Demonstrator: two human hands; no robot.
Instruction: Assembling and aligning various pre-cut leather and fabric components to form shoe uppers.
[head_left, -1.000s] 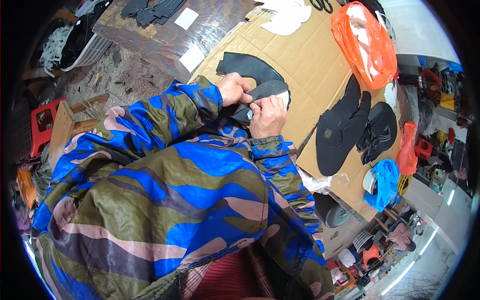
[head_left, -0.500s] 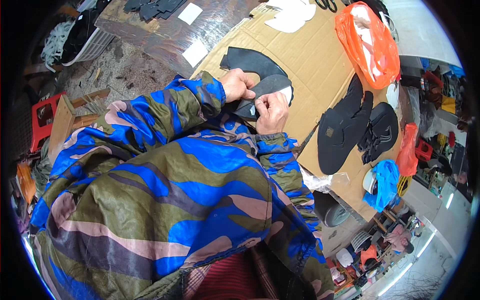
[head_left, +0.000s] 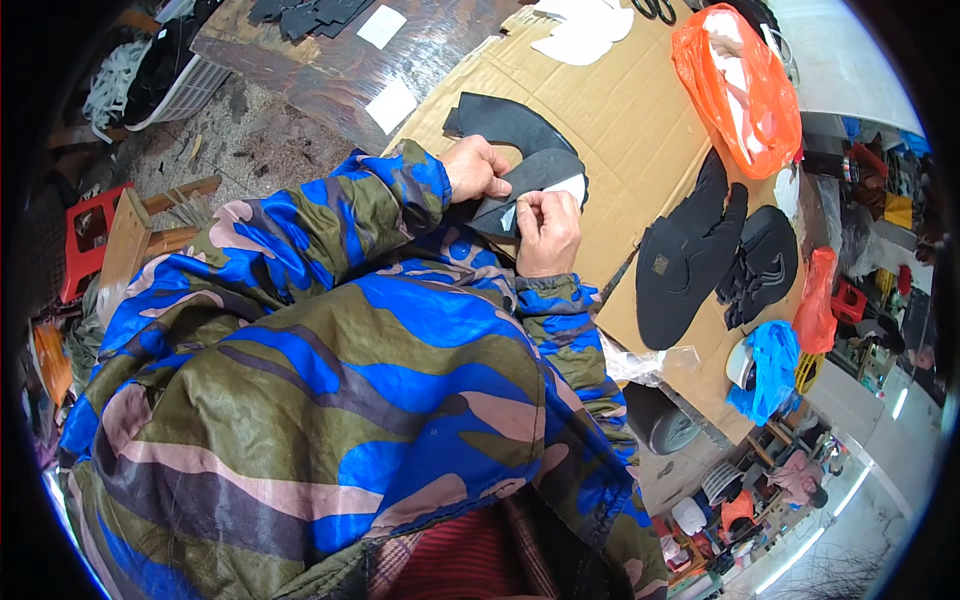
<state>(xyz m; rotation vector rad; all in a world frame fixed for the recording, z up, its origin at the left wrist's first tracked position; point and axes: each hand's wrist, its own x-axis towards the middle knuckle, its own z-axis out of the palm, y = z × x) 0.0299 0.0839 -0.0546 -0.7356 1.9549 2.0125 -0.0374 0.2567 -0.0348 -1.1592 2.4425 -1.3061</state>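
A black curved shoe upper piece [head_left: 520,122] lies on the cardboard near the table's front edge, with a white patch showing at its right. My left hand [head_left: 474,168] grips the inner edge of the piece between thumb and fingers. Close beside it, the thumb and fingers of my right hand [head_left: 549,232] are pinched together over the piece's near part. A small pale bit shows by the right fingertips; I cannot make out what they hold.
Stacked black shoe pieces [head_left: 680,270] lie right on the cardboard [head_left: 625,130]. Beyond are an orange plastic bag [head_left: 745,100], white cut pieces [head_left: 580,35] and scissors [head_left: 655,8]. A blue bag [head_left: 770,370] sits at the right edge. White squares [head_left: 391,106] lie on the wooden table.
My right hand has shifted slightly right and nearer to me, away from the left fingers. My left hand keeps its hold on the black piece.
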